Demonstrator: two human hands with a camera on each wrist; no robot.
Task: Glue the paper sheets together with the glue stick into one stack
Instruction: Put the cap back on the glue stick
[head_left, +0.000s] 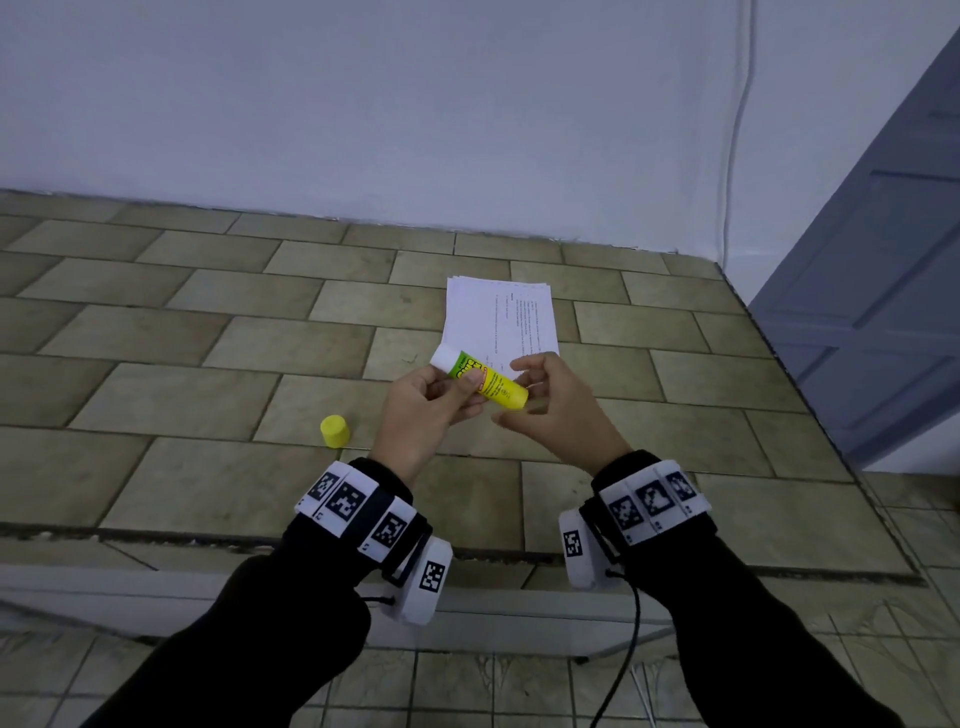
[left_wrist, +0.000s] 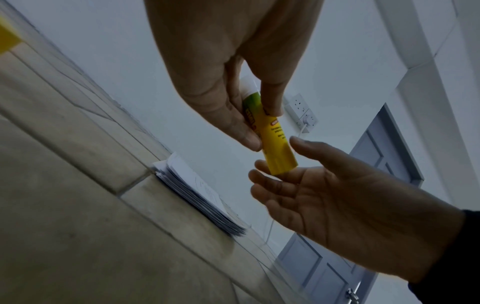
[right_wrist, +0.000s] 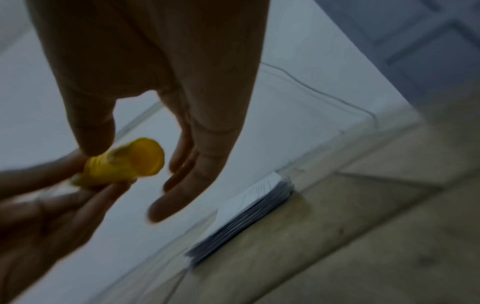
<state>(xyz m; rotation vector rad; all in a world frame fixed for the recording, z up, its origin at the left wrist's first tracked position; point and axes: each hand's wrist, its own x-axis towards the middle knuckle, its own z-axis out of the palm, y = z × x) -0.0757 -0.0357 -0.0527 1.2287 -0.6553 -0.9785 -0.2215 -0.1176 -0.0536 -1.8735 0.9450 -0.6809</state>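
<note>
My left hand (head_left: 451, 387) pinches an uncapped yellow-green glue stick (head_left: 485, 382) between thumb and fingers, its white tip pointing up and left. My right hand (head_left: 530, 391) hovers at the stick's yellow base with relaxed, spread fingers and no firm grip. The left wrist view shows the glue stick (left_wrist: 275, 142) in my left hand (left_wrist: 261, 125), its base by the right hand (left_wrist: 279, 162). The right wrist view, which is blurred, shows that base (right_wrist: 145, 158). The stack of printed paper sheets (head_left: 498, 317) (left_wrist: 197, 189) (right_wrist: 249, 205) lies just beyond the hands.
The yellow cap (head_left: 335, 431) stands on the tiled counter (head_left: 182, 364), left of my left hand. A white wall backs the counter, with a cable (head_left: 732, 156) running down it. At the right is a grey-blue door (head_left: 883, 312). The counter's front edge (head_left: 467, 553) lies under my wrists.
</note>
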